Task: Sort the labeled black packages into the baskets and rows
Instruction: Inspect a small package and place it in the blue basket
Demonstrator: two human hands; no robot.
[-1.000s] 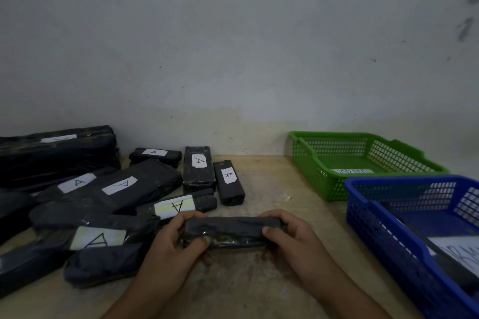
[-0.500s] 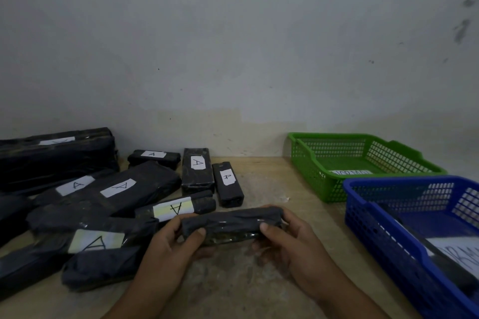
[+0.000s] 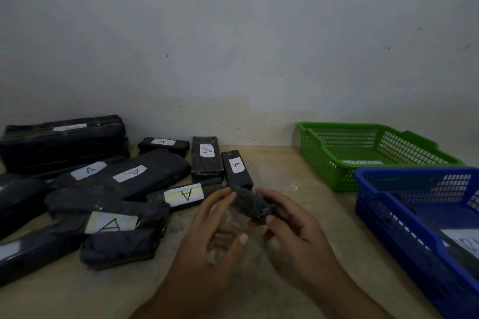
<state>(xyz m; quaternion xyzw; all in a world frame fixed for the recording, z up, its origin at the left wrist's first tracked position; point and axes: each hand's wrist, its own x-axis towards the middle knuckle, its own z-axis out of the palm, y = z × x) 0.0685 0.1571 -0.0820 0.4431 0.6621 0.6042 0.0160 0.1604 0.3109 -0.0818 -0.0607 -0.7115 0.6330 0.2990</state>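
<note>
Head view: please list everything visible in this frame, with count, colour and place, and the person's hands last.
loose packages: about ten, overlapping so the exact count is unclear; black, most with a white label marked A; left half of the table
held package: one, black, no label showing; above the table's middle
green basket: one, green; back right, by the wall
paper label: one, white; inside the green basket
blue basket: one, blue; right edge, in front of the green basket, with something dark and a white label inside
table: one, light wood
wall: one, whitish; behind the table
left hand: fingertips touch the held package's left end
right hand: grips the held package
</note>
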